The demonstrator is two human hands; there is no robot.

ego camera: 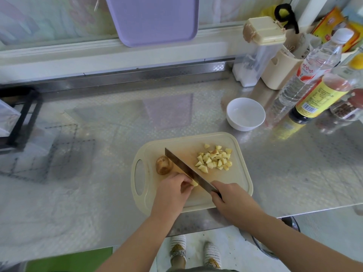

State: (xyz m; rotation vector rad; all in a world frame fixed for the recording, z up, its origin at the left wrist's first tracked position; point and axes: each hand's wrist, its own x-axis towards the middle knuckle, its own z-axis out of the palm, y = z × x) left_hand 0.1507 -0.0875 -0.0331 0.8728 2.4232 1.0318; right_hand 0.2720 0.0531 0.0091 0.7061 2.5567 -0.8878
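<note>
Under my L hand [172,190], curled fingers pin small, firm, prob slippery fruit piece [194,183]; R hand [233,203] grips knife [184,167].

Knife [188,169] handle hidden inside right hand [233,201].

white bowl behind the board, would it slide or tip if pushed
The white bowl looks low and wide on the smooth metal counter, so it would probably slide, not tip. It seems empty, so likely light; possibly breakable if ceramic.
</note>
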